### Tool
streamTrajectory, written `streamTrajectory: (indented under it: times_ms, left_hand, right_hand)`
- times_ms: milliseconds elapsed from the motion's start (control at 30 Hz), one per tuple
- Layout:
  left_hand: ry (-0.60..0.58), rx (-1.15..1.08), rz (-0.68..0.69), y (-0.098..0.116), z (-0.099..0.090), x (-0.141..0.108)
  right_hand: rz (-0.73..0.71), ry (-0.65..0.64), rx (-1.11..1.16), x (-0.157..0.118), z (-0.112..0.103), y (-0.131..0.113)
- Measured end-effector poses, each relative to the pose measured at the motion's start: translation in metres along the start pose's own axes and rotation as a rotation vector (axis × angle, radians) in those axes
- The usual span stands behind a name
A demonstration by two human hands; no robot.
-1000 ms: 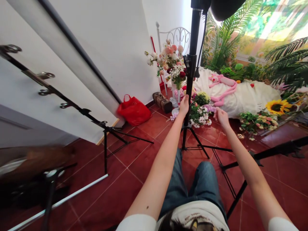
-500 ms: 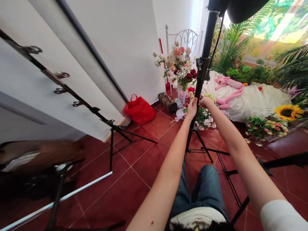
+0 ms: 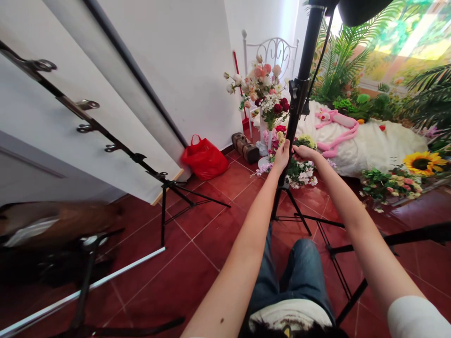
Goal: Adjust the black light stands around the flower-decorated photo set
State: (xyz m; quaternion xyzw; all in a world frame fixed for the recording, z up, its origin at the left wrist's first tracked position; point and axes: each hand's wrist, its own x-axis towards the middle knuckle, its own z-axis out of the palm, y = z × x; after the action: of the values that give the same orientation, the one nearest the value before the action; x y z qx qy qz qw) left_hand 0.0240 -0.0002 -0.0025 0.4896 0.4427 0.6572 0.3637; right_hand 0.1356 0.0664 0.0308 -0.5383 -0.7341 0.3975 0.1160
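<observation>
A black light stand [image 3: 306, 51] rises in front of me on spread tripod legs, with a dark lamp head at the top edge. My left hand [image 3: 283, 155] is closed round its pole at the lower section. My right hand [image 3: 304, 153] is at the pole's right side at the same height, fingers pinched together against a small part that I cannot make out. Higher on the pole sits a black clamp joint [image 3: 298, 91], with a cable hanging beside it. Flowers stand just behind both hands.
A red bag [image 3: 205, 158] and a brown case [image 3: 245, 148] lie by the wall. Left is a clipped backdrop stand [image 3: 172, 184]; a white rod [image 3: 127, 270] lies on the floor. A pink toy [image 3: 340, 121] rests on white cloth. Another black tripod [image 3: 355, 244] stands close on the right.
My right hand has turned, and its pinched fingers show more clearly beside the pole. The stand's upper part appears slightly further right. My left hand keeps its hold.
</observation>
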Motion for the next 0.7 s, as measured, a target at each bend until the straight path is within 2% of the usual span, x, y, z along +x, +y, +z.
streamTrajectory:
  times_ms: [167,300,467,633,700]
  left_hand:
    - [0.009,0.029,0.0,0.0,0.0,0.0]
    - [0.023,0.048,0.007,0.0,0.0,-0.001]
    - [0.038,0.056,0.004,-0.001,0.002,0.0]
    - [0.046,0.028,0.009,0.002,0.003,-0.001]
    - [0.048,0.033,0.013,0.004,0.003,-0.002]
  right_hand:
    - [-0.177,0.048,0.54,-0.007,0.026,0.029]
    - [-0.254,0.049,0.886,-0.007,0.043,0.041]
    - [-0.216,0.066,1.098,-0.012,0.051,0.042]
    - [-0.154,0.037,1.308,-0.011,0.057,0.034]
    - [-0.168,0.125,1.316,-0.009,0.055,0.03]
